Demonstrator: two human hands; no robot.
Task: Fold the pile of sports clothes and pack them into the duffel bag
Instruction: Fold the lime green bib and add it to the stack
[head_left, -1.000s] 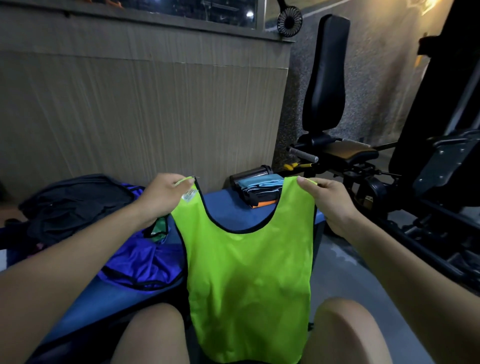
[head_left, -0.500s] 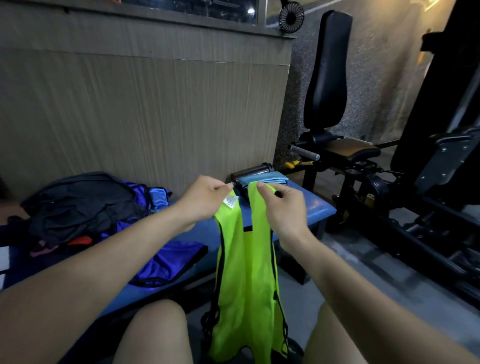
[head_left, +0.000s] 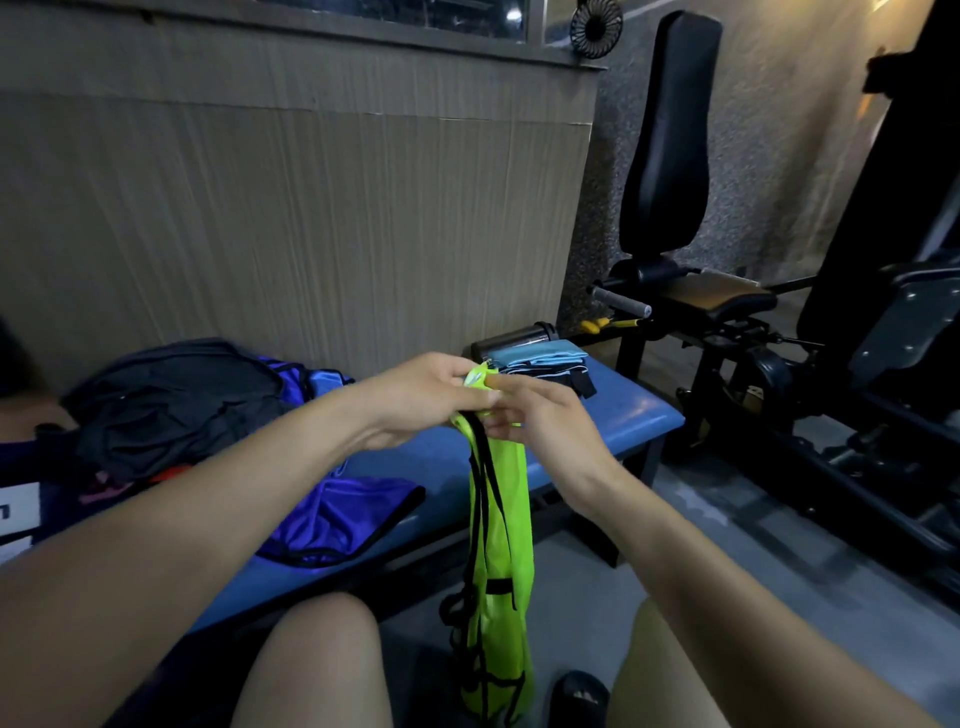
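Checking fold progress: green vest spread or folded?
Folded lengthwise: green vest hangs as a narrow strip, its top pinched between left hand and right hand.

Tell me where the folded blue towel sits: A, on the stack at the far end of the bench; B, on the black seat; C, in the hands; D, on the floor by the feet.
A: the towel tops the stack at the far end of the bench.
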